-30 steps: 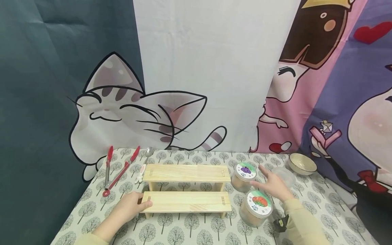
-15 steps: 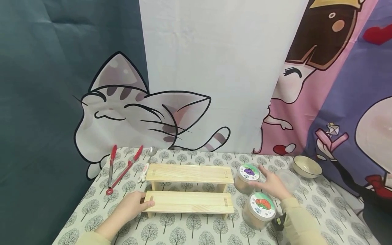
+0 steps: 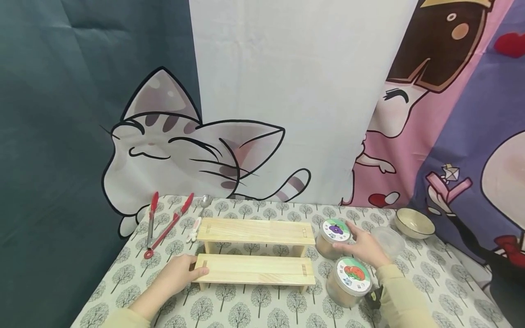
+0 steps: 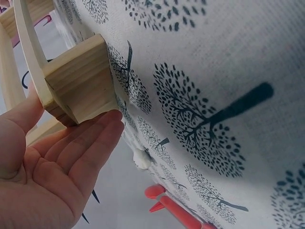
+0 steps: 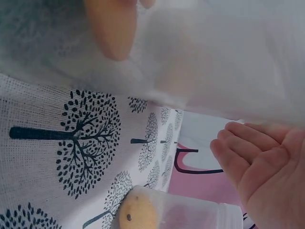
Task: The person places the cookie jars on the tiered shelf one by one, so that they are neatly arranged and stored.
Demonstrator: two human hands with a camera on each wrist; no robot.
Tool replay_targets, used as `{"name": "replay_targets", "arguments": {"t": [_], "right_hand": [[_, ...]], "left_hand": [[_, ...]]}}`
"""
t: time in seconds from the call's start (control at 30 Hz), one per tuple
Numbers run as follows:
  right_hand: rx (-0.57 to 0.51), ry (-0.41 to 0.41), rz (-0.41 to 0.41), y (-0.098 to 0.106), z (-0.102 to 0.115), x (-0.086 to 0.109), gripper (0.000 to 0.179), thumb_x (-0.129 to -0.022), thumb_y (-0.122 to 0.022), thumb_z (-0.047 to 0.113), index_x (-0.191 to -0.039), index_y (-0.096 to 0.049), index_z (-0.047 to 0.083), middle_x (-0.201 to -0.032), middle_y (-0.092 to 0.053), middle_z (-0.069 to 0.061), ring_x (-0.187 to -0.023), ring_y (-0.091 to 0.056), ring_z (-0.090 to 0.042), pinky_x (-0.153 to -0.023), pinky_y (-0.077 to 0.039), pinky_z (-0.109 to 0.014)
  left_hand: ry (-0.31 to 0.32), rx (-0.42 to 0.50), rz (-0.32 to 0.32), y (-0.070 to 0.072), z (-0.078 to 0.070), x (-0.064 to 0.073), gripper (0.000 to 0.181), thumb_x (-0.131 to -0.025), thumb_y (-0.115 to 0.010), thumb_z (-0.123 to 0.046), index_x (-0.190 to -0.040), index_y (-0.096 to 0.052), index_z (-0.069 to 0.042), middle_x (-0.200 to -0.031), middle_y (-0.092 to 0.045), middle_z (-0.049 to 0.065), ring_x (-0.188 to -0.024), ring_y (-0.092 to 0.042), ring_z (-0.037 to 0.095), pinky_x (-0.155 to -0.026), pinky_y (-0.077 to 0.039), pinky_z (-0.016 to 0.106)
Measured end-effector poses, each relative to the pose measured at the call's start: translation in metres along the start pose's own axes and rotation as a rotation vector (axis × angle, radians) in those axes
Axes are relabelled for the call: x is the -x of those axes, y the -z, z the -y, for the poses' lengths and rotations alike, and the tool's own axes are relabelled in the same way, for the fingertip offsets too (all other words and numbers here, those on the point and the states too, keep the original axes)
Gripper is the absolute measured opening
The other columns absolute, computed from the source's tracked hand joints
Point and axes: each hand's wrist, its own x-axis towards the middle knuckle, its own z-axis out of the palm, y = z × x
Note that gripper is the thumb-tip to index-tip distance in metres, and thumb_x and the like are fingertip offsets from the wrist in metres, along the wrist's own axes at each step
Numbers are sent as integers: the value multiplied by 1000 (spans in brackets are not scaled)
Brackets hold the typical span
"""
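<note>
A two-step pale wooden rack [image 3: 254, 269] stands mid-table in the head view. My left hand [image 3: 176, 275] holds the left end of its lower board, thumb on top; in the left wrist view the fingers lie underneath. Behind the rack's right end stands a clear jar with a purple eggplant-like picture on its lid [image 3: 336, 230]. My right hand [image 3: 367, 248] is at this jar's right side, thumb and forefinger spread against it. Nearer me is a second jar with a red-orange fruit picture on its lid [image 3: 353, 275]; it blocks part of the right wrist view.
Red-handled tongs [image 3: 168, 228] and a spoon with a white rabbit-shaped handle [image 3: 198, 218] lie left of the rack. Right of my right hand stand a clear container [image 3: 389, 241] and a cream bowl [image 3: 415, 223]. A printed curtain hangs behind the tree-patterned tablecloth.
The head view has shifted slightly, moving everything a little to the right. My right hand has come slightly closer around the farther jar. The left hand keeps its hold on the rack.
</note>
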Motion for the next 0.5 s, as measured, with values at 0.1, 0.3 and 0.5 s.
{"name": "replay_targets", "arguments": {"t": [0.1,0.3,0.5], "right_hand": [[-3,0,-1,-2,-2,-2,105,-74,-74,56,-148,-25,-1,-141,-40,-30,-124,-45,-48,-100,-39,-58],[-26,-14,-3,-3,-2,-3,102,-74,-75,54,-148,-27,3,-139,-43,-29,-123,-47,-47,-99,-41,-57],[-68,-32,-8,-4,-3,-1,101,-73,-76,53,-148,-29,4,-138,-46,-27,-122,-48,-45,-98,-42,-55]], "left_hand": [[-4,-3,-6,0,1,0,38,-77,-74,-37,-96,-72,-5,-85,-70,6,-77,-64,21,-76,-52,48],[-3,-8,-7,0,0,0,37,-78,-74,-37,-95,-72,-5,-85,-70,7,-76,-64,21,-75,-53,47],[-4,3,-9,0,-1,1,40,-78,-74,-38,-97,-72,-2,-91,-71,12,-87,-67,31,-80,-52,51]]}}
